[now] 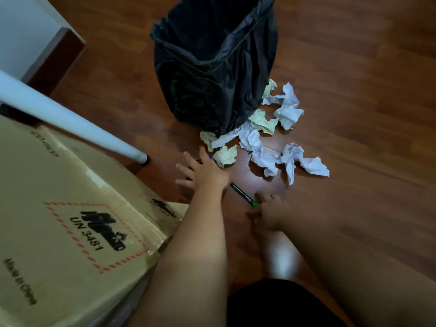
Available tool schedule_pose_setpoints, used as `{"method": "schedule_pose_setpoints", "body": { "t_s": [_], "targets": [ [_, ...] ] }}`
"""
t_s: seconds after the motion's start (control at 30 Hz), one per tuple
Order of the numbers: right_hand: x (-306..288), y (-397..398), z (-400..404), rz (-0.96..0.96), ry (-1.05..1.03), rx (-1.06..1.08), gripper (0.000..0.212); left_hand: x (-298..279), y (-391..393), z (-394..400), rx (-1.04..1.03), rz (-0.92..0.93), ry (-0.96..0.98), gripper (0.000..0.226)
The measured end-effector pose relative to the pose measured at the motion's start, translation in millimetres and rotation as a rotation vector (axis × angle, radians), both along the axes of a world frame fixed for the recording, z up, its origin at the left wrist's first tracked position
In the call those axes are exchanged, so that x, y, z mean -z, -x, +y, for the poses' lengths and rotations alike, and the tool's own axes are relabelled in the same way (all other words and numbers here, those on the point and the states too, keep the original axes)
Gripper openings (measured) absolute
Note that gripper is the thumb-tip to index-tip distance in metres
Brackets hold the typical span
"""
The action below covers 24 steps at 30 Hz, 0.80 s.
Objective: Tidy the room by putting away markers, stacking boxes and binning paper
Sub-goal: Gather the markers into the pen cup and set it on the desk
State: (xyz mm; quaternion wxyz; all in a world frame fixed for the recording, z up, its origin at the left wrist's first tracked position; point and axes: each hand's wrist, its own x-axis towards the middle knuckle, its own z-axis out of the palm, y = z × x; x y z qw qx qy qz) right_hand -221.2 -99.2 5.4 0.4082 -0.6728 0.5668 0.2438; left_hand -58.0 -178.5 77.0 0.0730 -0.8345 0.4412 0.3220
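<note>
A green-capped black marker (243,194) lies on the wooden floor. My right hand (270,214) is at its green end, with finger and thumb closing on the cap. My left hand (203,172) reaches forward with its fingers spread, low over the floor. A purple marker tip (211,158) peeks out from under it; the rest is hidden. Several crumpled white papers (289,109) and pale green papers (227,155) lie around the foot of a bin lined with a black bag (212,67). Cardboard boxes (70,208) stand at the left.
A white table leg (70,121) slants down to the floor between the boxes and the bin. A white wall with a dark skirting board (54,57) is at the far left. Bare wooden floor (365,114) stretches to the right.
</note>
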Motion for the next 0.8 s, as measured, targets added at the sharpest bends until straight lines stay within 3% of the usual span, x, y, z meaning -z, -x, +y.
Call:
{"method": "schedule_pose_setpoints", "body": {
  "t_s": [0.03,0.1,0.27,0.43,0.53,0.7,0.8],
  "targets": [
    [5,3,7,0.021,-0.008,-0.004,0.061,4,-5,2,-0.005,0.007,-0.082,0.112],
    [9,2,18,0.06,0.029,-0.027,0.061,13,-11,8,0.015,-0.005,-0.115,0.118],
    [13,14,28,0.142,0.105,0.023,0.038,26,-7,30,0.062,0.04,0.105,0.085],
    [8,60,46,0.189,0.149,0.153,0.032,34,14,60,0.372,0.186,0.212,0.104],
    [-5,86,49,0.057,0.17,0.456,0.032,40,17,67,0.495,0.322,0.269,0.107],
    [-63,110,35,-0.343,0.537,1.006,0.019,44,25,61,0.456,0.486,0.348,0.109],
    [-100,108,12,-0.579,0.717,1.085,0.008,38,39,59,0.464,0.584,0.358,0.112]
  ]
}}
